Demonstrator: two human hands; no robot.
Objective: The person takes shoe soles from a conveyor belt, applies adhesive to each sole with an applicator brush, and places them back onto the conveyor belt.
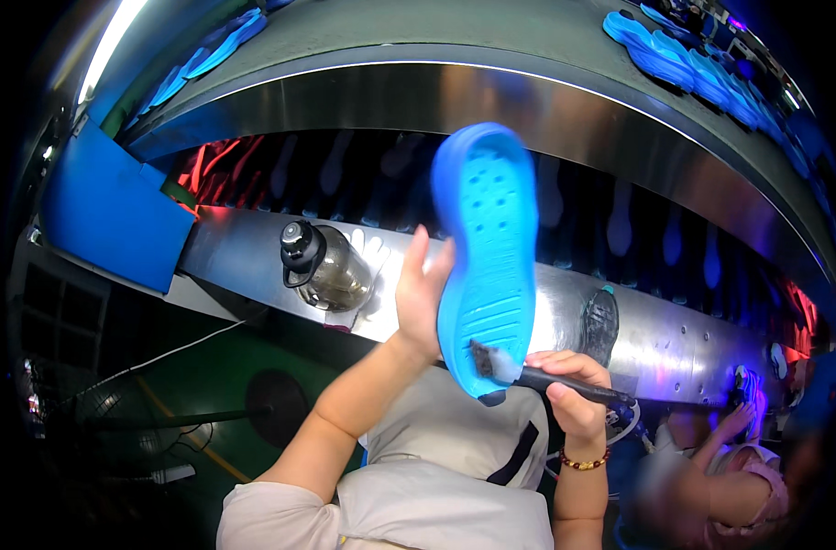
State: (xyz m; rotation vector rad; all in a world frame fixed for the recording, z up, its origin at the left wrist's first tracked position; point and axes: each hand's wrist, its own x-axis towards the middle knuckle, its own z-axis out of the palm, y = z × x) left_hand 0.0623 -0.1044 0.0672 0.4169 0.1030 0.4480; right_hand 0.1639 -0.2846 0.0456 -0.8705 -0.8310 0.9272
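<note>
A bright blue shoe sole (pixel 493 238) stands nearly upright in front of me, its patterned face with small holes and ridges turned toward me. My left hand (pixel 422 298) grips its left edge, with some fingers hidden behind it. In my right hand (pixel 578 394) is a brush (pixel 539 379) with a black handle, held between thumb and fingers. The brush's dark and whitish head lies over the lower end of the sole, seemingly touching it. A small dark patch (pixel 493 398) shows at the sole's bottom tip.
On the metal ledge (pixel 652 353) are a dark, clear-walled bottle (pixel 337 270), a white glove (pixel 370 249) and a dark sole (pixel 601 323). Above runs a grey conveyor belt (pixel 418 23) bearing blue soles (pixel 684 69). A blue panel (pixel 106 206) stands left; another person (pixel 730 486) works at lower right.
</note>
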